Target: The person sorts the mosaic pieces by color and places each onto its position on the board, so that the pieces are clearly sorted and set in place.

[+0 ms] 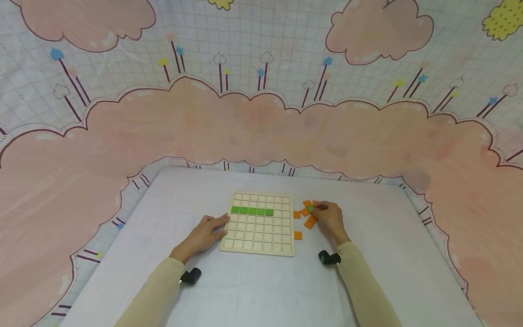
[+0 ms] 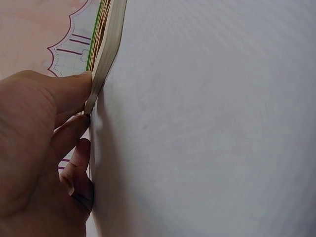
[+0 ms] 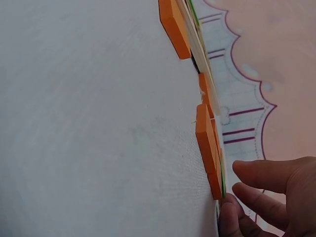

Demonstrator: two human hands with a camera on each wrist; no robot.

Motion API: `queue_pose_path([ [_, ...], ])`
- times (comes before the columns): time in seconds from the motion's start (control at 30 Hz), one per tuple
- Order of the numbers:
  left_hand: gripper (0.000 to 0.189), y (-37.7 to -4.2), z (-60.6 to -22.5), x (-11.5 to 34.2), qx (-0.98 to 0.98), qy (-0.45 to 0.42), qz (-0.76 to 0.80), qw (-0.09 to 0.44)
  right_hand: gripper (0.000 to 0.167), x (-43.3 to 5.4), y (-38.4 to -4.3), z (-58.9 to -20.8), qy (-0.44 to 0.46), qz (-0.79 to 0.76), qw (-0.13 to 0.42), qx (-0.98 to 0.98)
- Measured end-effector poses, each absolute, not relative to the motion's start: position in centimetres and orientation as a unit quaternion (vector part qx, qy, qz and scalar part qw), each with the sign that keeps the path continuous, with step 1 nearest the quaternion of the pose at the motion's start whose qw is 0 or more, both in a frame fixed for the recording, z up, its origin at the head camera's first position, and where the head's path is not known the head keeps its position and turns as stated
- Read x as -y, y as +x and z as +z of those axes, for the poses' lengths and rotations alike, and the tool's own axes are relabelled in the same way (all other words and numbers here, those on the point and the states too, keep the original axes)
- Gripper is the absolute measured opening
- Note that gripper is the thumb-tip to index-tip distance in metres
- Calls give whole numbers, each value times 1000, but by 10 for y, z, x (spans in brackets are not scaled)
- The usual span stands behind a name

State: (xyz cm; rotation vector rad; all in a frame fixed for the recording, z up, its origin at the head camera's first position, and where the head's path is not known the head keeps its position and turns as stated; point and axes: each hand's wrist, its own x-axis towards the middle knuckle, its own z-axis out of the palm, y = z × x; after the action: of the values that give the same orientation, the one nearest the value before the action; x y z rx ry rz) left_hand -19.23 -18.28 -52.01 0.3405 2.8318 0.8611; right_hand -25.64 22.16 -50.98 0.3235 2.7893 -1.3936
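A square wooden grid board (image 1: 257, 234) lies flat with a row of several green tiles (image 1: 252, 211) in its upper part. Against the board's left edge rest the fingertips of my left hand (image 1: 203, 234); the left wrist view shows its thumb (image 2: 74, 89) at the wooden side. My right hand (image 1: 332, 218) is right of the board, over a small cluster of orange tiles (image 1: 308, 224). Its fingertips are right at a loose green tile (image 1: 310, 209) among them. In the right wrist view, thumb and forefinger stand apart beside the orange tiles (image 3: 206, 140).
Two orange tiles, one nearer the back (image 1: 297, 214) and one nearer the front (image 1: 298, 235), lie along the board's right edge. All this is on a white tabletop (image 1: 253, 290). A patterned cloth with pink clouds (image 1: 261, 127) rises behind and at the sides.
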Motion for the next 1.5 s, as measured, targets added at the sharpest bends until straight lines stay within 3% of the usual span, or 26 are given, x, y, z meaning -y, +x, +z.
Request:
queue_pose_path([
  [1.03, 54, -190, -518, 182, -948, 126, 282, 76, 32, -212, -260, -509, 126, -403, 13, -906],
  [1.5, 54, -191, -519, 183, -949, 120, 281, 78, 22, -218, -256, -515, 98, -455, -32, -885],
])
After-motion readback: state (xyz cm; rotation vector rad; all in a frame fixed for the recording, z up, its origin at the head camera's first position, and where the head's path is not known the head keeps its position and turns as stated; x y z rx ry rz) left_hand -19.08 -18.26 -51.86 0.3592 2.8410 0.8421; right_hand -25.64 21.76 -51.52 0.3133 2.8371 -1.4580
